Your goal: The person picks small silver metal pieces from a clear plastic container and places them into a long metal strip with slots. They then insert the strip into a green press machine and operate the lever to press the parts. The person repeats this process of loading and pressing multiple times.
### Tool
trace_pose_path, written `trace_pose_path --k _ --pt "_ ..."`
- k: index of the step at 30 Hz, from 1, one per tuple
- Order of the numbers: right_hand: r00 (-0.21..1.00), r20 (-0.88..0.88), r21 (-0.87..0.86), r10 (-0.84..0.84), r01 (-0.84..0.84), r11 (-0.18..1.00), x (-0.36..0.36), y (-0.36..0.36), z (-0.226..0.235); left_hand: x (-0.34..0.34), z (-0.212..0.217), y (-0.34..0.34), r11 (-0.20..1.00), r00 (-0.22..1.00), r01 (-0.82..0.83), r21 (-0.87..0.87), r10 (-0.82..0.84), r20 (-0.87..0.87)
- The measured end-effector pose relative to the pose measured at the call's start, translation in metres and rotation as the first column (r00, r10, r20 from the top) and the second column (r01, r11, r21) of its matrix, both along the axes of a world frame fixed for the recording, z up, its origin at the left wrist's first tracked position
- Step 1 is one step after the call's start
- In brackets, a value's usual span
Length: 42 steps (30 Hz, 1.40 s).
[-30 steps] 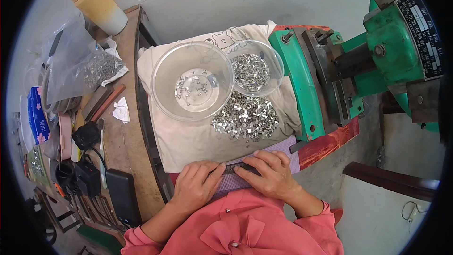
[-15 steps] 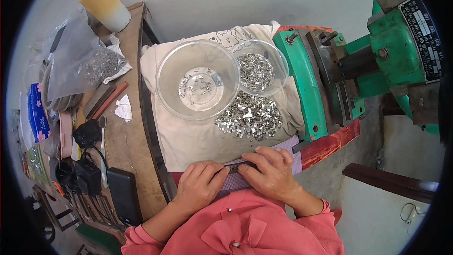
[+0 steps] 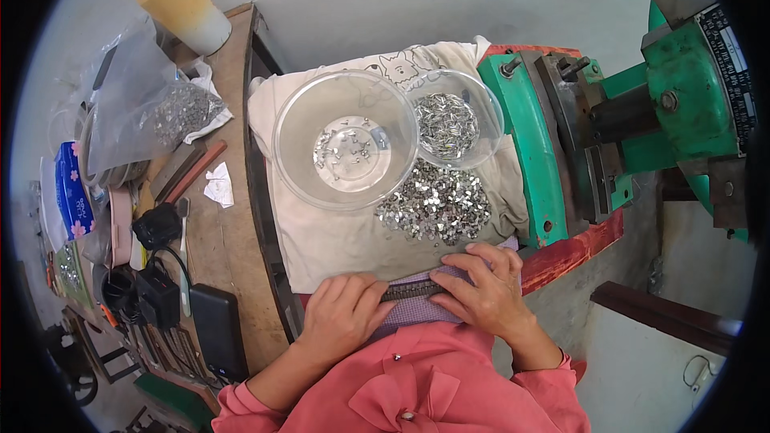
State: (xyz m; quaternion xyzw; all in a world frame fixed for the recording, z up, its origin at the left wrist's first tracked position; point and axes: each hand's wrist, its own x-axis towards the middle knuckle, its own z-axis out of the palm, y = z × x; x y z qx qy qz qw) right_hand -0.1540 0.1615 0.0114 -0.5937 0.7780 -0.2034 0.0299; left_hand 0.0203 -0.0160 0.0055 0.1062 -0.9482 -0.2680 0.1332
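A narrow dark bar with a row of small notches (image 3: 411,290) lies level, close in front of my body, over a purple checked cloth (image 3: 413,313). Its left end is gripped by my left hand (image 3: 343,310), fingers bent together above it. My right hand (image 3: 488,293) holds the other end between thumb and bent fingers. The bar's middle shows between the hands; both ends are hidden under my fingers. Just beyond lies a heap of small shiny metal pieces (image 3: 437,204) on a beige cloth (image 3: 321,252).
Behind the heap stand a large clear tub (image 3: 285,144) with a few metal bits and a smaller clear tub (image 3: 491,108) of slender metal pieces. A green press machine (image 3: 682,100) rises at right. The wooden table (image 3: 241,248) at left carries a black power bank (image 3: 218,333) and a bottle (image 3: 180,8).
My right hand has slid right, away from the left hand, and more of the notched bar now shows between them. The whole view has shifted slightly.
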Motion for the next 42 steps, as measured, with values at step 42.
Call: trace_pose_path --k 42 --pt "0.947 -0.315 -0.082 0.061 -0.091 0.992 0.007 -0.021 -0.002 -0.016 0.0 -0.017 0.985 0.999 0.003 0.17 0.005 -0.05"
